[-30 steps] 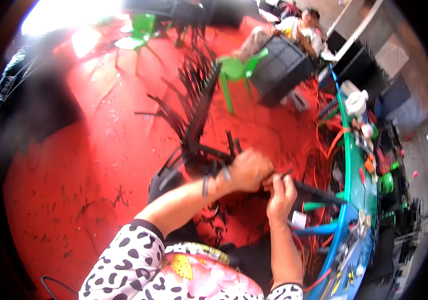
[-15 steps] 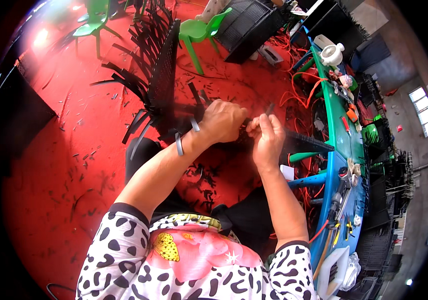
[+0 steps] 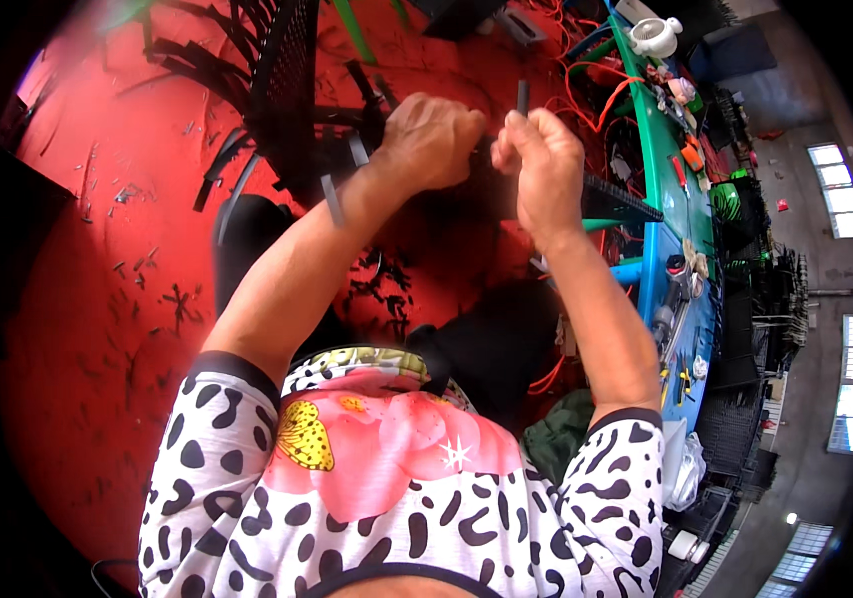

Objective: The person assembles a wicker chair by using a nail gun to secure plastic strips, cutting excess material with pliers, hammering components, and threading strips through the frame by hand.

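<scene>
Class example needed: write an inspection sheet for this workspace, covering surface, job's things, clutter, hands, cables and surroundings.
Surface: red floor.
Job's things: black woven piece with projecting strips; short dark strip.
Clutter: dark scraps scattered on the floor.
Hands: left hand curled, any grip hidden; right hand pinching the short dark strip.
Cables: orange-red cables beside the green-and-blue table.
Surroundings: white fan; windows at right.
</scene>
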